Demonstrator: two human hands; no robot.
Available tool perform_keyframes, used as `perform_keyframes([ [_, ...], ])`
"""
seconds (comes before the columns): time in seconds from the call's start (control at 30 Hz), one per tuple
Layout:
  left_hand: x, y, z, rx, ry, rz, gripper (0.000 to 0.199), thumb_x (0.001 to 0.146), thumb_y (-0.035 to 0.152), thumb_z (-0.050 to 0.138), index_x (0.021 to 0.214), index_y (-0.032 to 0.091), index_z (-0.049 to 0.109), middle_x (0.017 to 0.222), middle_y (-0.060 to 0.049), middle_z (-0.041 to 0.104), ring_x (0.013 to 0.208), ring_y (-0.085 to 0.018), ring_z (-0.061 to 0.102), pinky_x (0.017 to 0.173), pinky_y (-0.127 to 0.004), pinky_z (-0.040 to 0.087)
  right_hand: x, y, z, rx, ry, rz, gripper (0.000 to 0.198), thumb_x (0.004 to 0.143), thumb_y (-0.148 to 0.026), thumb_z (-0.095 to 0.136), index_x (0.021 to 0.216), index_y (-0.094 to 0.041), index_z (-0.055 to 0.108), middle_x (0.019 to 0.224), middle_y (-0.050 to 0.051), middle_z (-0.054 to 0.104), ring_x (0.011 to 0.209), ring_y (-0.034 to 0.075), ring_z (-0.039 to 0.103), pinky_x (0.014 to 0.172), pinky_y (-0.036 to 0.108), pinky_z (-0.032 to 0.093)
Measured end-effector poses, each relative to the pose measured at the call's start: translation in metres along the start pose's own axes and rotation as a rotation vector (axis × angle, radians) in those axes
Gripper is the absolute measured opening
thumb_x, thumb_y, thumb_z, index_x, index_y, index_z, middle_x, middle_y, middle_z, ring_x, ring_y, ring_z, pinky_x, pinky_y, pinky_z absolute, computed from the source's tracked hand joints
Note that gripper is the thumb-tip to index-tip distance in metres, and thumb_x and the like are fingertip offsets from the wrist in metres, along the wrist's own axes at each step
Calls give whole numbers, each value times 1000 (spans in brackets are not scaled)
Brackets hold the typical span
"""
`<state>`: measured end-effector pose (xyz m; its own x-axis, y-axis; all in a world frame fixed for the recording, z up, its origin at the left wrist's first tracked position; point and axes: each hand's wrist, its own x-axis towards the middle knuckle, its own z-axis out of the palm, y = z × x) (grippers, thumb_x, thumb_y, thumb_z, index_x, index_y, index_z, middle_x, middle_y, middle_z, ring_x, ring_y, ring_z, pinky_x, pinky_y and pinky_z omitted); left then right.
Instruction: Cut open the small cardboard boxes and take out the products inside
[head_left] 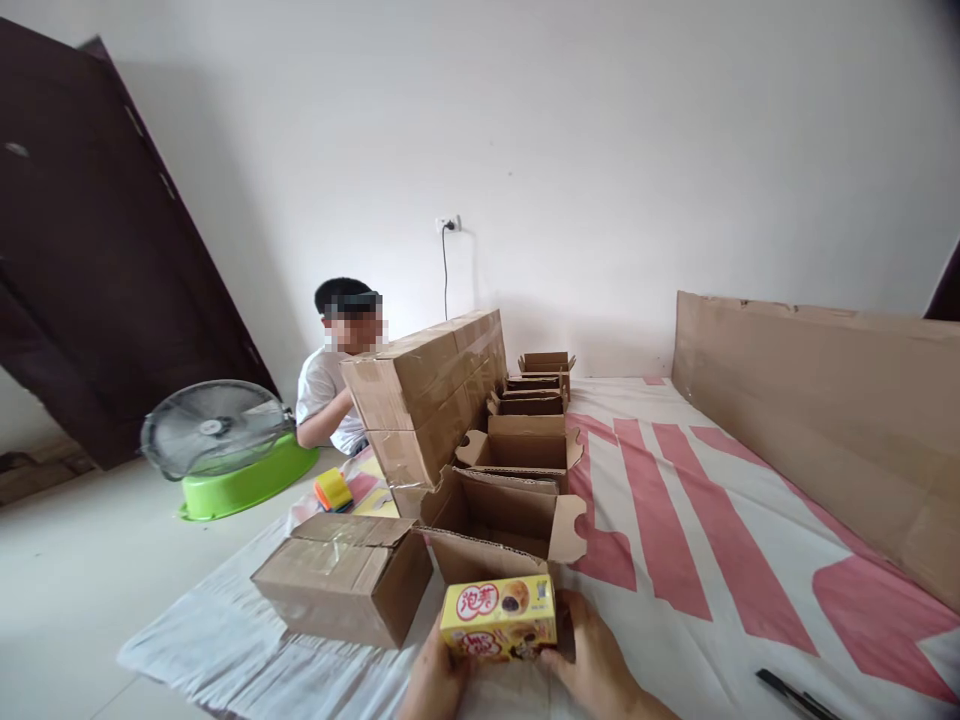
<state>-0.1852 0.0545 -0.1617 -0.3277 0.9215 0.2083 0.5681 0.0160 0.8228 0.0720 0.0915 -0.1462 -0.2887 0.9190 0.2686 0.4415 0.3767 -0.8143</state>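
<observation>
Between my two hands I hold a yellow snack box (499, 615) printed with red lettering and pictures of filled puffs. My left hand (437, 670) grips its left end, and my right hand (592, 650) wraps its right end. Just beyond it stands an open cardboard box (502, 515) with its side flaps spread. Behind that, several more open cardboard boxes (527, 430) run in a row toward the wall. To the left of my hands lies a taped-up cardboard box (341, 580).
Stacked cartons (435, 385) form a wall left of the row, with a person (330, 390) behind it. A cardboard panel (817, 430) stands on the right. A black knife-like tool (795, 693) lies near the front edge. A fan (217, 428) rests on a green tub (247, 480).
</observation>
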Motion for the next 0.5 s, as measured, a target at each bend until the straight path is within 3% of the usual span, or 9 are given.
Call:
perform_keyframes([
  [0.17,8,4,-9,1,11,-69,34,59,14,60,93,19,62,99,-8,76,97,-33,70,88,-46,55,-7,16,5,-73,-27,-88,52,69,-10,56,121,-17,56,116,14,65,111,29,62,98,42,49],
  [0.33,15,3,-6,-5,9,-92,33,61,13,59,94,17,60,100,-12,75,99,-34,70,89,-46,53,-6,11,-2,-124,-79,-70,43,69,-7,54,110,-16,60,110,13,65,107,27,62,95,40,49],
  [0.5,29,7,-3,-58,-9,-96,50,60,10,59,110,15,59,105,-12,73,106,-34,67,93,-45,52,-3,8,-2,-136,-122,-58,41,66,-6,54,106,-17,61,108,12,64,105,27,61,94,38,49],
])
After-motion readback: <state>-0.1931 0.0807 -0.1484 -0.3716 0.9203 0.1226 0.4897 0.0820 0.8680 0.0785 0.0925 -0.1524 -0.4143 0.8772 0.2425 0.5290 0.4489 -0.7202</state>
